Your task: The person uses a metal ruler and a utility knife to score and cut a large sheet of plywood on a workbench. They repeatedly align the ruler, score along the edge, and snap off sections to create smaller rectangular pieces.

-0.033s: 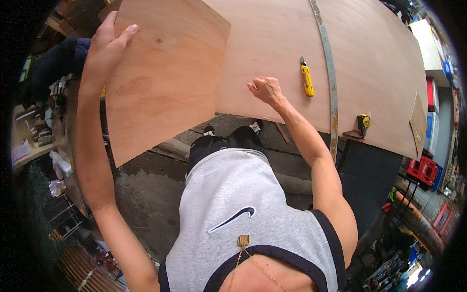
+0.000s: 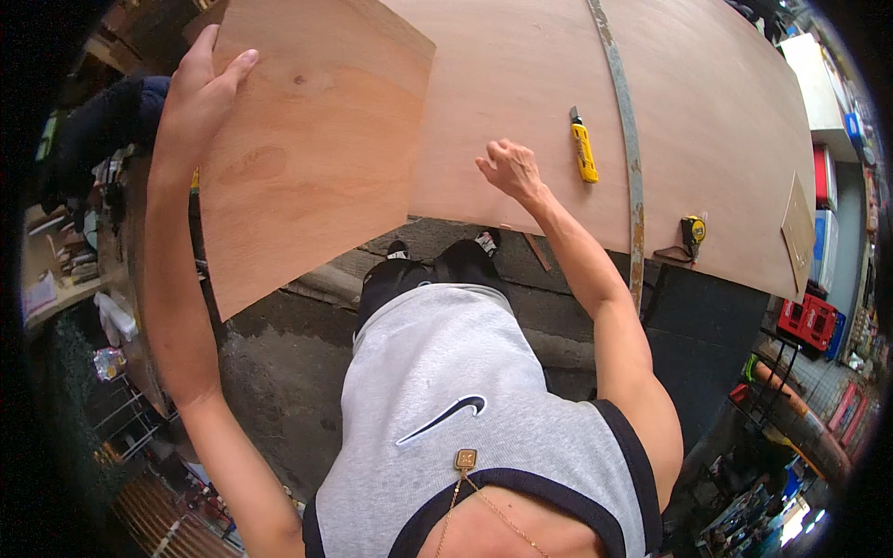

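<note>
My left hand [image 2: 203, 93] grips the upper left edge of a cut plywood panel [image 2: 307, 158], its thumb lying on the face and its other fingers hidden behind. The panel stands tilted, overlapping the left part of a large plywood sheet [image 2: 707, 112]. Over the near part of that sheet, my right hand [image 2: 512, 172] is loosely closed, and nothing shows in it. To its right lies a yellow utility knife [image 2: 584, 149] with its blade out. Beyond the knife, a long worn metal straightedge [image 2: 629, 139] runs across the sheet.
A yellow and black tape measure [image 2: 692, 232] rests near the sheet's front edge. A small thin wood offcut [image 2: 797, 232] lies at the right corner. Red tool cases [image 2: 807, 321] and pipes [image 2: 791, 400] stand at far right. Cluttered shelves [image 2: 65, 288] line the left.
My right hand's fingers have loosened slightly, the thumb standing out more. The whole view has shifted a little; the panel stays in my left hand.
</note>
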{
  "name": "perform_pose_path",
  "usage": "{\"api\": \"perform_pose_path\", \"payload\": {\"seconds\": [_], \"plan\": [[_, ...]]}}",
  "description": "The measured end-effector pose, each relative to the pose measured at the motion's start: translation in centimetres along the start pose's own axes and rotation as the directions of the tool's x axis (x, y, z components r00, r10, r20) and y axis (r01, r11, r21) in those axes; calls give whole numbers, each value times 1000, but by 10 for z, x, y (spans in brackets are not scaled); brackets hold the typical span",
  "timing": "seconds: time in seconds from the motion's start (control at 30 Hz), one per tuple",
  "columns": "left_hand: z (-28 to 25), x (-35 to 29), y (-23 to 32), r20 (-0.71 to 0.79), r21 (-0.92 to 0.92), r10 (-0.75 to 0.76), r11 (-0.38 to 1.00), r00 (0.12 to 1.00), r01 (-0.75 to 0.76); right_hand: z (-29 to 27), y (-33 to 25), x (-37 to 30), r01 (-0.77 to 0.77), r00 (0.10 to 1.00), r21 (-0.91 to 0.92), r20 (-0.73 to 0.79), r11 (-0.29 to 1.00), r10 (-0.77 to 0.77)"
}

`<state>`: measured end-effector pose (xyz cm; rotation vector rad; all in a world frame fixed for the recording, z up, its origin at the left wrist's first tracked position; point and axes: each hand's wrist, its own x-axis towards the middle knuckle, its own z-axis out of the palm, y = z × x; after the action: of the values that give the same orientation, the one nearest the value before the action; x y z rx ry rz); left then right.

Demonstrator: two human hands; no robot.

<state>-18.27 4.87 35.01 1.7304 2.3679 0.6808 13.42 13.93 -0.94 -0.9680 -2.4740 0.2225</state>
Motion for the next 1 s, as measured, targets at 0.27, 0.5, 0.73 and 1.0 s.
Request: {"api": "perform_pose_path", "payload": {"seconds": [0.27,0.5,0.73,1.0], "plan": [[6,2,-2,-30,-94,6,996,1000,-9,-42,13,-58,-311,888,-19,350,950,298],[18,5,13,13,-165,-44,985,999,46,-67,-34,-91,-14,731,56,681,998,-28],[26,4,18,49,-240,-54,969,997,65,-74,-43,-121,143,978,147,130,979,-163],[24,1,25,-38,-201,-79,977,996,70,-75,-32,-157,-257,847,30,488,966,210]]}}
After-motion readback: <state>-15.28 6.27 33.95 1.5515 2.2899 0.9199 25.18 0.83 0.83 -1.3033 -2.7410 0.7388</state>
